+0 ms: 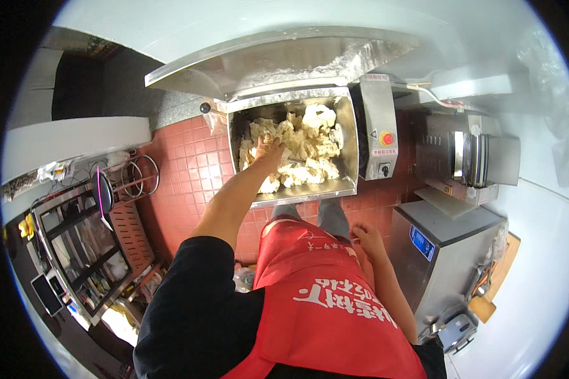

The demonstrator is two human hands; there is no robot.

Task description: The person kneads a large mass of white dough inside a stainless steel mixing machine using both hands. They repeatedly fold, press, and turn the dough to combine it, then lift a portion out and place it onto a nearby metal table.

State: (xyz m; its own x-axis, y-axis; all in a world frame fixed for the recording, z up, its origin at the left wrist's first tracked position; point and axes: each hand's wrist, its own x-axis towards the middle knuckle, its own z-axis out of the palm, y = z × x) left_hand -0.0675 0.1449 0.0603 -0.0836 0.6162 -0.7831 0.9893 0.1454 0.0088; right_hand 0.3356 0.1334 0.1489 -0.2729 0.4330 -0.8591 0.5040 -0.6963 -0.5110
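My left hand (pixel 269 150) reaches down into the steel trough (pixel 346 182) of a dough mixer. It touches a shaggy mass of pale dough (pixel 308 137), and its fingertips are partly lost among the lumps. Ragged dough pieces fill much of the trough, around a mixing shaft that is mostly covered. The raised steel lid (pixel 284 64) stands behind, its inner face dusted with flour. My right hand (pixel 370 240) hangs beside my red apron (pixel 332 303), fingers curled; whether anything is in them is unclear.
Right of the trough stands the mixer's motor housing (pixel 378 128) with a red stop button (pixel 386 138) and a black rotary switch (pixel 384 169). Further right are a steel machine (pixel 455 156) and a steel cabinet (pixel 448 251). A glass-topped display case (pixel 85 246) stands left, over red floor tiles (pixel 189 161).
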